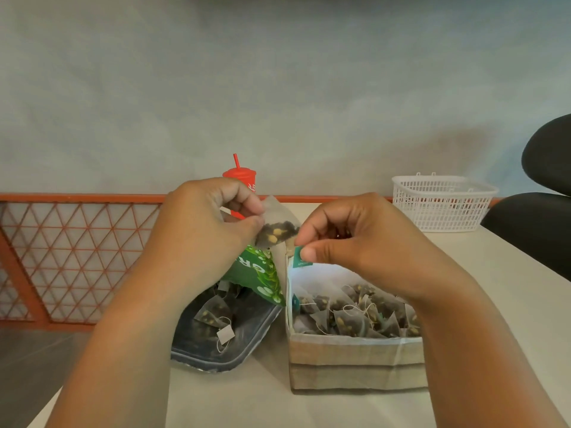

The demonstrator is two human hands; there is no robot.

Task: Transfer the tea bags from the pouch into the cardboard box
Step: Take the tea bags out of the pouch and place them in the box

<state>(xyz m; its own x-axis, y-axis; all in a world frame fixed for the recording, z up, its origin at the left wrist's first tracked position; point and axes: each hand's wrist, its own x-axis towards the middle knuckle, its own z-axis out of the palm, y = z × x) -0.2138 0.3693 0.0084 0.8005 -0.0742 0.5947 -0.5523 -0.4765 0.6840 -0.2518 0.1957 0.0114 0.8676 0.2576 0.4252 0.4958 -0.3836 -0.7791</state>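
- Nearest the lens, the cardboard box (pixel 355 362) is seen standing open-topped on the table (pixel 247 403), its floor covered by a heap of tea bags (pixel 349 313)
- Just beside its left wall, the pouch (pixel 256 273) is laid on its side with the mouth turned toward the person, so that the few bags inside (pixel 213 313) can be reached
- One tea bag (pixel 278 227) is held above the pouch's raised edge, just left of the box, pinched at its upper edge by thumb and forefinger of the left hand (pixel 204 230)
- Its green tag (pixel 301 257) is pinched by thumb and forefinger of the right hand (pixel 364 242), the other fingers curled in; the string is judged to be kept clear of tangles ahead of the drop
- Behind, a red cup (pixel 244 177) and a white basket (pixel 441 205) are seen near the wall
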